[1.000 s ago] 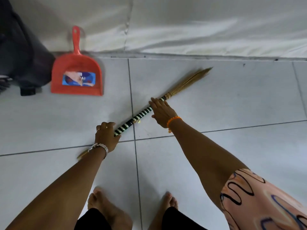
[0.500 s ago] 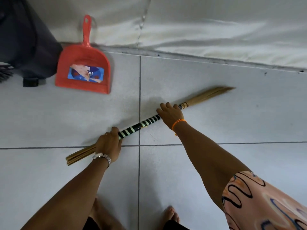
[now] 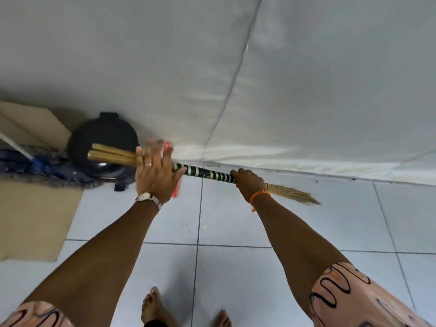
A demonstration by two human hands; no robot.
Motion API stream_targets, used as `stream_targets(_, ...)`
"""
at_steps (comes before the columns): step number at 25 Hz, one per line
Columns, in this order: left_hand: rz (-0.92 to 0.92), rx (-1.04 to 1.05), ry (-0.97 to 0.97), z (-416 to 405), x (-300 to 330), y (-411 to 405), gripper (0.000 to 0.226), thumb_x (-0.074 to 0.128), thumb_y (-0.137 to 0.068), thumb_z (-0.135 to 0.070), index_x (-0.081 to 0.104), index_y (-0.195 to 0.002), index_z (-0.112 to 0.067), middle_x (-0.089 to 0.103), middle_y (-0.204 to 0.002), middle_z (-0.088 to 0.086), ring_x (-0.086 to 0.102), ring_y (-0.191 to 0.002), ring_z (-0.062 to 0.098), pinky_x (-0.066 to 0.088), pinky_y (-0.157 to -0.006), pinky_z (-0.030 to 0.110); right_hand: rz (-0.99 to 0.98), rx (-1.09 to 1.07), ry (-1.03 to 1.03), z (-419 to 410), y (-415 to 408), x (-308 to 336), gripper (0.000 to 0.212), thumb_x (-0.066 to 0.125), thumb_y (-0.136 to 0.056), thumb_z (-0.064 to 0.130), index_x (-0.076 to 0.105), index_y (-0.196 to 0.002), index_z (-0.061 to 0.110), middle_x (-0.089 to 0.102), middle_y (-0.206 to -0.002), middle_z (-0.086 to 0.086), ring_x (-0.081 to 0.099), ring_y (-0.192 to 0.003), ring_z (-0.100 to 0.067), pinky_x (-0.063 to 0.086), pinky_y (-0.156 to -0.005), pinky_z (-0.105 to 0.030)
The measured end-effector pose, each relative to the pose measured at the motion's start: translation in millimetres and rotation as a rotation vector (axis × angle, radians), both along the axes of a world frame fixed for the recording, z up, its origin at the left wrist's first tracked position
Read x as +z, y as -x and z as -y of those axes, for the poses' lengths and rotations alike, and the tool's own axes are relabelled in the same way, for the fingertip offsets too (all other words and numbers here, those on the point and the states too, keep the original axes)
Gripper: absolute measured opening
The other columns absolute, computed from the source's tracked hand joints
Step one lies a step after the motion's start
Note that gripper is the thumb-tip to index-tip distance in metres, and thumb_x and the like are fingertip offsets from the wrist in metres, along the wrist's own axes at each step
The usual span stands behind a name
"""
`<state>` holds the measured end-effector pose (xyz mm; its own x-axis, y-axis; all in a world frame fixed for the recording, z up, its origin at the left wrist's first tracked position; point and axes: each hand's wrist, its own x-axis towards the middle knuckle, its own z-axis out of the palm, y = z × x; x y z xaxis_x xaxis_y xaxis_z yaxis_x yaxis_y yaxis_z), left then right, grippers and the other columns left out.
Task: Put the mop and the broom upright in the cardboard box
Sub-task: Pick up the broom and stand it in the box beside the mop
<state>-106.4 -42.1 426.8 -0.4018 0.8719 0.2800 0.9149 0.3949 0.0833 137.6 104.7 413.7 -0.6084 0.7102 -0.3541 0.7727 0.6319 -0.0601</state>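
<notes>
Broom (image 3: 205, 173) held off the floor (image 3: 236, 220) in both hands, lying almost level.

Right hand (image 3: 250, 184) is closed round the striped handle just by the bristle end; left hand (image 3: 154, 172) lies over the handle near the cut stick ends, fingers (image 3: 153, 147) spread, and its grip looks loose, though blur makes that uncertain. Mop (image 3: 47, 172) lies at the floor's left edge, across the flattened cardboard (image 3: 30, 215) and against a black bin (image 3: 103, 138) near the wall.
</notes>
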Motion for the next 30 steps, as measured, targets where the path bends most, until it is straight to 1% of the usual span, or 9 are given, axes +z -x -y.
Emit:
stream_targets(2,0.115,0.245,-0.181,-16,98,-2,0.089,0.041,-0.094,-0.07,0.026,-0.153,-0.005,0.023,-0.163,0.025,0.013,-0.154,0.045,-0.01,-0.125,0.05,-0.083,-0.027,-0.046,0,15,85,0.03,0.055,-0.094,0.011,0.047,-0.122,0.019,0.058,-0.111,-0.01,0.058,-0.104,-0.034,0.049,-0.066,-0.043)
stream_targets(4,0.325,0.443,-0.343,-23,184,-1,0.1,0.047,-0.091,-0.07,0.016,-0.156,0.0,0.015,-0.165,0.027,0.014,-0.154,0.044,0.001,-0.127,0.052,-0.167,-0.038,-0.104,7,39,159,0.029,0.057,-0.093,0.013,0.047,-0.119,0.019,0.059,-0.109,-0.008,0.059,-0.103,-0.033,0.045,-0.063,-0.04)
stream_targets(6,0.542,0.509,-0.612,-21,277,6,0.097,0.058,-0.092,-0.053,0.011,-0.157,0.001,0.026,-0.161,0.025,0.032,-0.147,0.04,0.026,-0.123,0.052,-0.216,-0.071,-0.128,24,67,234,0.029,0.059,-0.092,0.014,0.047,-0.117,0.019,0.06,-0.108,-0.007,0.059,-0.101,-0.034,0.045,-0.063,-0.04)
stream_targets(8,0.736,0.585,-0.988,42,392,54,0.082,0.062,-0.096,-0.027,0.012,-0.157,-0.005,0.055,-0.135,0.014,0.061,-0.114,0.031,0.05,-0.102,0.046,-0.321,0.051,-0.085,94,132,330,0.028,0.06,-0.092,0.015,0.046,-0.116,0.018,0.06,-0.107,-0.008,0.06,-0.099,-0.035,0.049,-0.066,-0.043)
stream_targets(10,0.835,0.609,-1.214,57,431,93,0.065,0.057,-0.098,-0.017,0.022,-0.152,-0.009,0.062,-0.109,0.003,0.065,-0.087,0.022,0.057,-0.087,0.04,-0.376,0.088,-0.043,130,166,356,0.027,0.06,-0.091,0.014,0.046,-0.114,0.017,0.06,-0.107,-0.01,0.061,-0.097,-0.037,0.053,-0.069,-0.045)
stream_targets(16,1.068,0.542,-1.189,80,441,109,0.019,0.057,-0.09,-0.013,0.05,-0.107,-0.019,0.062,-0.075,-0.004,0.064,-0.059,0.018,0.061,-0.067,0.04,-0.416,0.012,0.163,188,186,322,0.037,0.064,-0.088,0.012,0.05,-0.122,0.014,0.065,-0.115,-0.019,0.063,-0.104,-0.042,0.054,-0.086,-0.046)
stream_targets(19,1.123,0.42,-1.211,164,472,202,0.016,0.057,-0.086,-0.005,0.05,-0.089,-0.019,0.059,-0.071,0.003,0.055,-0.056,0.019,0.051,-0.062,0.036,-0.525,0.007,0.275,270,287,335,0.045,0.067,-0.087,0.011,0.05,-0.128,0.014,0.066,-0.122,-0.019,0.062,-0.112,-0.041,0.053,-0.093,-0.045)
stream_targets(22,1.133,0.201,-1.152,240,503,280,0.02,0.058,-0.092,-0.003,0.048,-0.089,-0.02,0.053,-0.07,-0.002,0.049,-0.054,0.017,0.046,-0.057,0.031,-0.603,-0.028,0.36,342,382,350,0.04,0.069,-0.086,0.009,0.052,-0.123,0.01,0.067,-0.119,-0.018,0.062,-0.11,-0.04,0.053,-0.093,-0.047)
stream_targets(30,1.037,0.044,-0.901,373,541,439,0.014,0.058,-0.1,-0.014,0.051,-0.112,-0.011,0.056,-0.071,0.003,0.055,-0.062,0.016,0.052,-0.064,0.027,-0.711,-0.003,0.416,468,573,368,0.033,0.068,-0.086,0.007,0.055,-0.116,0.007,0.069,-0.113,-0.018,0.063,-0.105,-0.038,0.054,-0.088,-0.042)
